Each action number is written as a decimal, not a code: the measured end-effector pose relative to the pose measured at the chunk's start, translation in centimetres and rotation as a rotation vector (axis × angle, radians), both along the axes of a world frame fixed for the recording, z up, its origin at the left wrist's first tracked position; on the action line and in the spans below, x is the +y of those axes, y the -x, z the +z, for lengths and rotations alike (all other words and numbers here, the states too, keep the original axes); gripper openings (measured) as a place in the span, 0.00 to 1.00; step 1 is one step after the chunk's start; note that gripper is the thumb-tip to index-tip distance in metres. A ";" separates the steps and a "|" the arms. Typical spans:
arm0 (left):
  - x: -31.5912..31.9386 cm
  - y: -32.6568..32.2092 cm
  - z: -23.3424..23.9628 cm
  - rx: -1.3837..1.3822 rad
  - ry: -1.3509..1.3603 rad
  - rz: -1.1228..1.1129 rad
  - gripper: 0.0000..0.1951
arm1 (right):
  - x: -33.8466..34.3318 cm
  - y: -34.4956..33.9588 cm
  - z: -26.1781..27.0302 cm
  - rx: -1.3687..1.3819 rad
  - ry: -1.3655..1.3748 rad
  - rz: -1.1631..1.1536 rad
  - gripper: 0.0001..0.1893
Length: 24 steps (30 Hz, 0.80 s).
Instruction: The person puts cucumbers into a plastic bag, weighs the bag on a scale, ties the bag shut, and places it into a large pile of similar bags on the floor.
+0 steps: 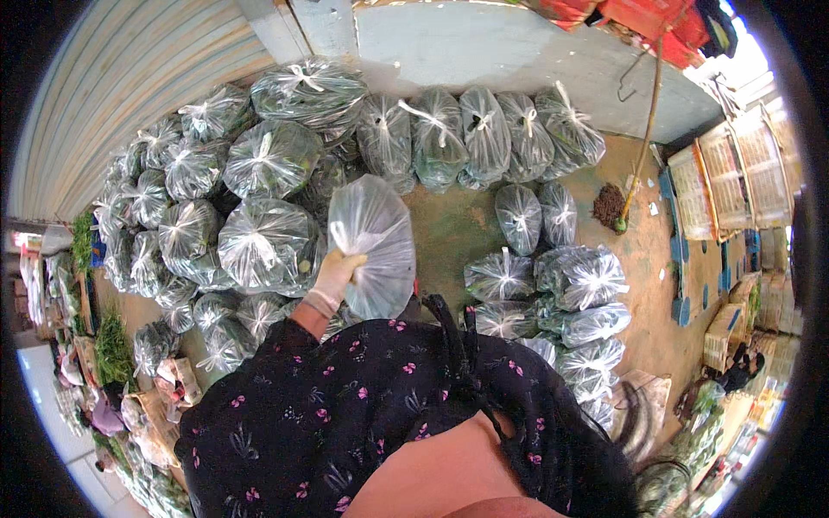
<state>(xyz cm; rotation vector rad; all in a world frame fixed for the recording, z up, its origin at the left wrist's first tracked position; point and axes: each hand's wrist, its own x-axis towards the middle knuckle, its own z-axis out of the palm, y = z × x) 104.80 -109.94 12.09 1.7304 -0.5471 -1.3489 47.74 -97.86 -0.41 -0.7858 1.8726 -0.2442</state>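
My left hand (338,275), in a pale glove, grips the gathered neck of a filled clear plastic bag (382,239). The bag is held up in front of my body, and its contents are too hazy to name. Just left of it, large tied clear plastic bags (269,246) with dark green contents are piled up several high. My right hand is out of view. Before me on the right, more tied bags (586,278) form a stack, with two smaller bags (518,219) standing upright beyond it.
A row of tied bags (440,139) lines the grey wall (453,48). Against that wall leans a long pole (644,142) with a brown mop-like head (607,206). Crates (703,188) and blue pallet parts (680,311) stand right; leafy greens (113,349) lie left.
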 end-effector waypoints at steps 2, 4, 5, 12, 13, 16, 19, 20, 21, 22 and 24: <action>-4.2 0.2 -0.3 -0.006 0.023 0.032 0.09 | -2.0 -0.4 0.3 0.131 0.118 0.282 0.11; -8.2 0.1 0.1 -0.011 0.029 0.002 0.09 | -4.5 -0.7 0.2 0.399 0.404 0.767 0.11; -9.7 0.0 0.5 -0.016 0.023 -0.004 0.09 | -6.4 -1.0 -0.4 0.523 0.558 0.937 0.11; -20.3 1.8 2.0 0.047 -0.052 -0.118 0.07 | -22.6 -9.4 2.0 -0.140 0.231 -0.222 0.09; -21.9 2.6 1.7 0.048 -0.054 -0.132 0.07 | -24.9 -10.0 2.1 -0.109 0.256 -0.168 0.08; -25.9 3.9 0.9 0.093 -0.002 -0.146 0.07 | -32.9 -14.2 6.2 -0.250 0.390 -0.115 0.09; -30.8 5.5 -0.4 0.092 -0.026 -0.098 0.07 | -41.0 -16.4 6.8 -0.253 0.404 -0.046 0.10; -32.6 5.9 -0.9 0.128 -0.018 -0.112 0.06 | -43.7 -16.6 6.3 -0.204 0.442 0.011 0.11; -34.5 6.7 -1.5 0.123 -0.025 -0.126 0.06 | -46.4 -16.7 5.7 -0.152 0.480 0.069 0.14; -36.0 7.3 -2.1 0.141 0.013 -0.080 0.06 | -49.2 -17.5 6.8 -0.120 0.494 0.139 0.15; -39.4 8.3 -2.8 0.184 0.067 -0.043 0.07 | -54.9 -18.7 9.0 -0.026 0.511 0.265 0.17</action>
